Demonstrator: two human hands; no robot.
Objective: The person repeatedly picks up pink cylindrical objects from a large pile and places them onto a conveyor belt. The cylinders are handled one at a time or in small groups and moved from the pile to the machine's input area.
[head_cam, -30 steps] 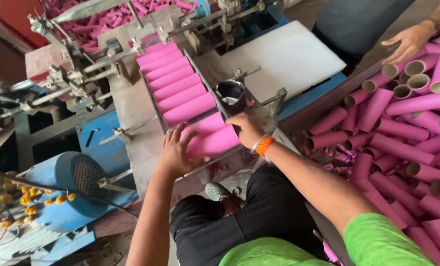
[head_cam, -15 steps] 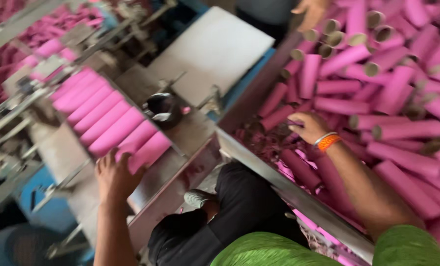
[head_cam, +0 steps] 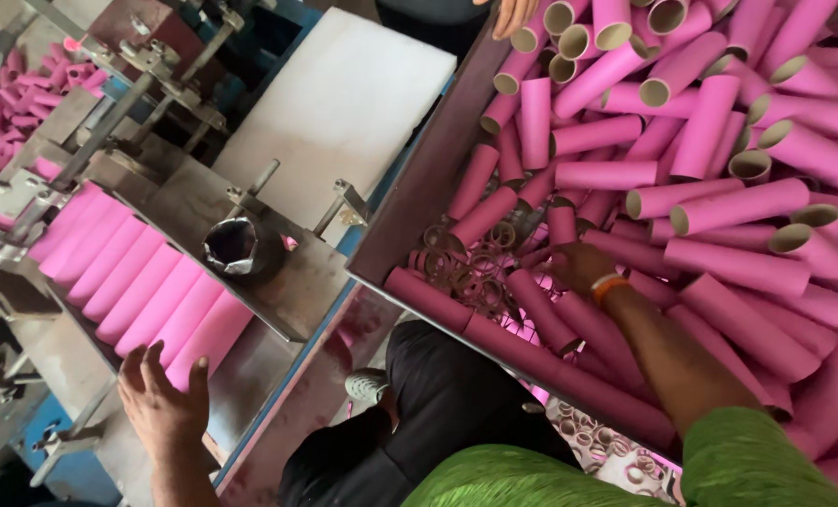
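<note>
Right hand [head_cam: 578, 268] among smooth pink tubes [head_cam: 719, 202] (cardboard cylinders)

- No labels, signs or screens show anywhere in view.
- No printed packages either: around the right grip [head_cam: 580, 268] lie only plain pink cardboard tubes [head_cam: 719, 202], unmarked.
- Ahead of the left grip [head_cam: 163, 399], the row of pink tubes [head_cam: 146, 282] is likewise bare of any label.
</note>
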